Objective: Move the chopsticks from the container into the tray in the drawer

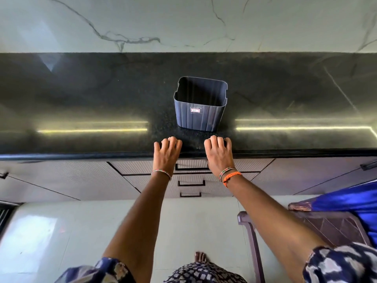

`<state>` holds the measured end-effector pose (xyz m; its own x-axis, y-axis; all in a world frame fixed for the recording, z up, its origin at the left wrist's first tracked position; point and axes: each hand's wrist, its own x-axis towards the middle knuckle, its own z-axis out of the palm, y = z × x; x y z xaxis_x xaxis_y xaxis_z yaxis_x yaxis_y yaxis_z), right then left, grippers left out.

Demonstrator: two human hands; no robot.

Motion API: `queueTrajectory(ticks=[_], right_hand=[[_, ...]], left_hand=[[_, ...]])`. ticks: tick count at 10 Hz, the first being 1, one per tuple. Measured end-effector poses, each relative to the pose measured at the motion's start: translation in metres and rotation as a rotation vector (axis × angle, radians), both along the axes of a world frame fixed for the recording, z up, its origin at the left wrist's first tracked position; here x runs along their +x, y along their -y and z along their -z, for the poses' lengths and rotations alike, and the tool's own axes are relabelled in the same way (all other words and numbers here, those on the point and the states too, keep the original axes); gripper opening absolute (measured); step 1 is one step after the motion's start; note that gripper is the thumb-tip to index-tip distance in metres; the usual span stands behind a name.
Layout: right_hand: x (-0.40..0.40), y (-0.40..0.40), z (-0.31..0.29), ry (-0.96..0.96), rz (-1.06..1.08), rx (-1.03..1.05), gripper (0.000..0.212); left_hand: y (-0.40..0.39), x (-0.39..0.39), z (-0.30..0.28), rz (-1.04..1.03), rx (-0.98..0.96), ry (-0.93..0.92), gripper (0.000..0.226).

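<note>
A dark blue square container stands upright on the black countertop, with a small red label on its near wall. Its inside looks empty; no chopsticks show anywhere. My left hand and my right hand rest palm down on the counter's front edge, just in front of the container, fingers slightly curled and holding nothing. Below the hands are three stacked drawers with black handles, all closed. No tray is visible.
A marble wall rises behind the counter. A dark plastic chair with blue cloth on it stands to the right on the pale floor. Cabinet doors flank the drawers on both sides.
</note>
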<state>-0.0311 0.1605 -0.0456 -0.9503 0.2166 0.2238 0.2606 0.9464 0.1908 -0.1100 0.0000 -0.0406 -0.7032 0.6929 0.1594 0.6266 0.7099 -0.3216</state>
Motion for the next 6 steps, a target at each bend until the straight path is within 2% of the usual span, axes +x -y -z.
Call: queueTrajectory(ticks=[1, 2, 3, 4, 5, 6], right_hand=[[0.009, -0.002, -0.004, 0.115, -0.023, -0.122, 0.079], [0.025, 0.004, -0.005, 0.096, 0.001, -0.260, 0.089], [0.046, 0.022, -0.014, -0.067, 0.008, -0.302, 0.084], [0.054, 0.030, -0.040, -0.220, 0.006, -0.207, 0.081], [0.042, 0.024, -0.094, -0.351, -0.047, -0.109, 0.080], [0.018, 0.000, -0.193, -0.531, -0.048, -0.028, 0.079]], left_hand=[[0.000, 0.005, -0.003, -0.060, 0.005, 0.089, 0.058], [0.010, 0.019, 0.003, -0.098, 0.121, 0.215, 0.084], [0.018, 0.044, -0.001, -0.012, 0.268, 0.198, 0.079], [0.018, 0.060, -0.029, 0.062, 0.437, 0.105, 0.081], [0.013, 0.054, -0.088, 0.103, 0.561, -0.017, 0.072], [0.001, 0.030, -0.183, 0.116, 0.665, -0.163, 0.068]])
